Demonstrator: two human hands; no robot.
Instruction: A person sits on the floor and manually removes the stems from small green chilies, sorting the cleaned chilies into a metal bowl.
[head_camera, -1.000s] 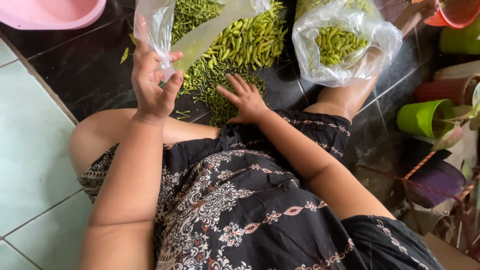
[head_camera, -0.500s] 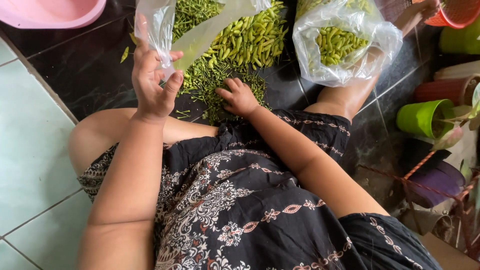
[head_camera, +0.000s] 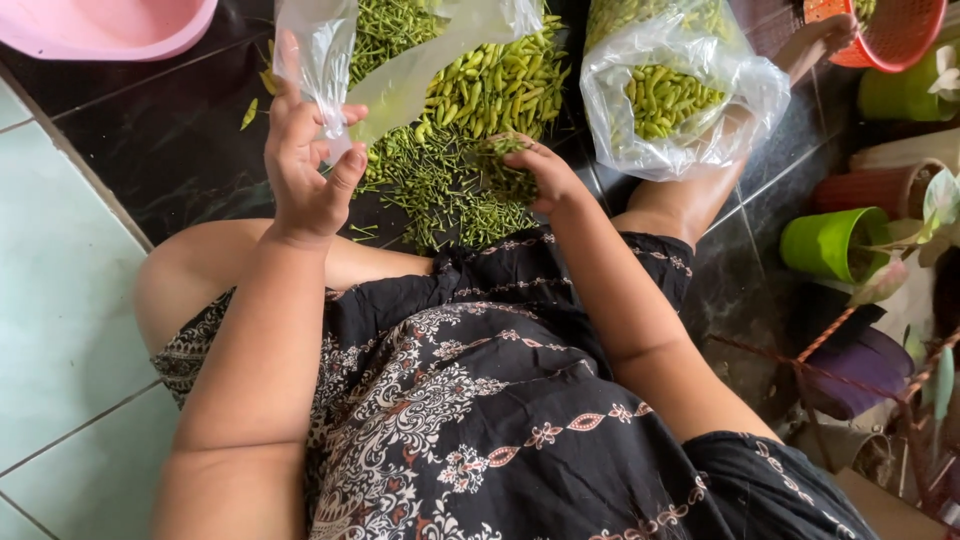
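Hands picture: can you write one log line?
left hand: holds clear plastic bag | right hand: grabs thin green stems | small green chillies: piled behind

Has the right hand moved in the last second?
Yes. The right hand has closed on a bunch of stems, edging toward the chilli pile.

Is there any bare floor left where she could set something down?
Yes: the dark tiles between the pink basin and the left hand, and the pale tiles beside her knee. Ahead it is crowded with chillies, stems, a filled bag and pots.
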